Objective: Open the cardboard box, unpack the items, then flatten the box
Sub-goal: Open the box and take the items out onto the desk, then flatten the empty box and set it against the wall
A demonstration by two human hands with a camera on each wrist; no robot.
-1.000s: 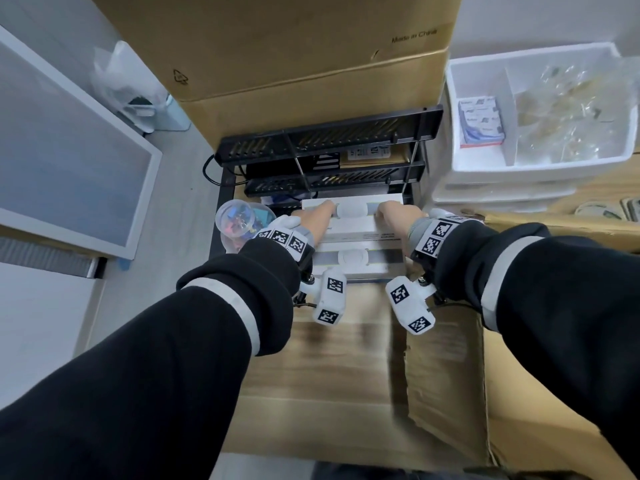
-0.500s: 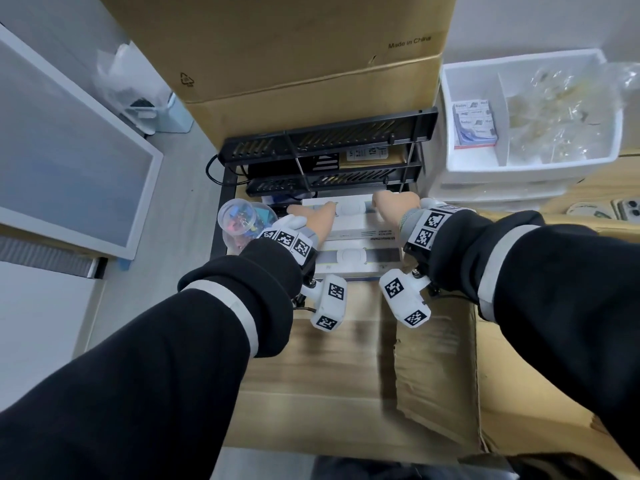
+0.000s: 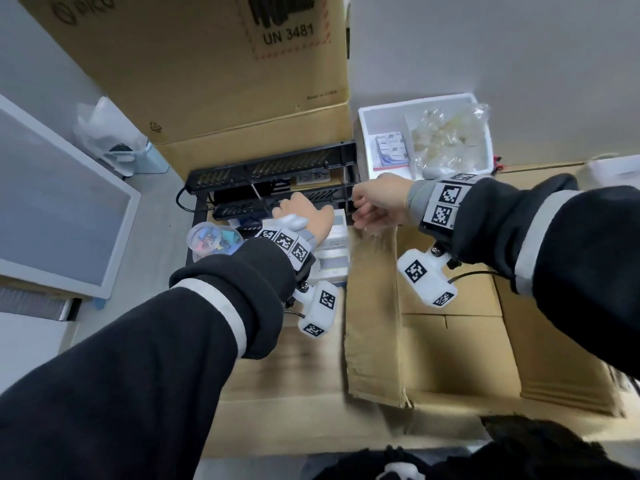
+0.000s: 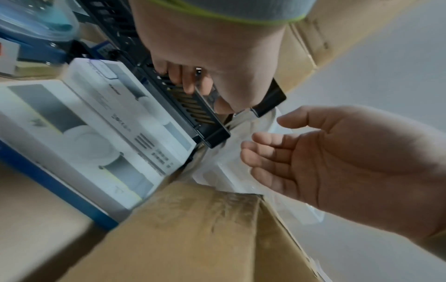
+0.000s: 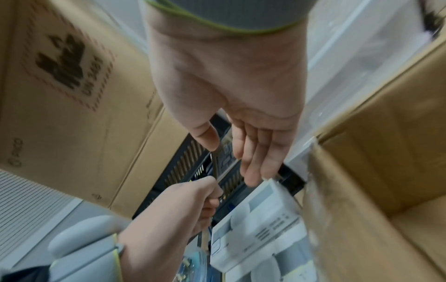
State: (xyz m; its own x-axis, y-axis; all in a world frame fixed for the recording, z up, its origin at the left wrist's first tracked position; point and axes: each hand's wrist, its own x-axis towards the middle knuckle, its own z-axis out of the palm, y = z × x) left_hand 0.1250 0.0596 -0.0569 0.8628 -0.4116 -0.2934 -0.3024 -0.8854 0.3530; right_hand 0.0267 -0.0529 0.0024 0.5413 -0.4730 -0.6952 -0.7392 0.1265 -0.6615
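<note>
The open cardboard box (image 3: pixel 450 341) lies in front of me, one flap (image 3: pixel 374 306) standing up at its left. Two white product boxes (image 3: pixel 334 237) sit left of that flap on the bottom of a black rack (image 3: pixel 277 168); they also show in the left wrist view (image 4: pixel 96 133) and the right wrist view (image 5: pixel 260 225). My left hand (image 3: pixel 301 216) reaches over them, and its fingers (image 4: pixel 185 82) curl round a thin rod and the slotted edge of the rack. My right hand (image 3: pixel 360 209) hovers open by the flap's far end, fingers (image 5: pixel 253 152) straight, holding nothing.
Two big cardboard cartons (image 3: pixel 225 81) stand stacked behind the rack. A white plastic bin (image 3: pixel 481 133) with bags and a small packet sits at the back right. A clear tub of coloured bits (image 3: pixel 211 240) is left of the rack, a white-framed panel (image 3: pixel 52 209) further left.
Both hands rested on the white product boxes before. The right hand has lifted off and moved right to the flap, open. The left hand has shifted up onto the rack.
</note>
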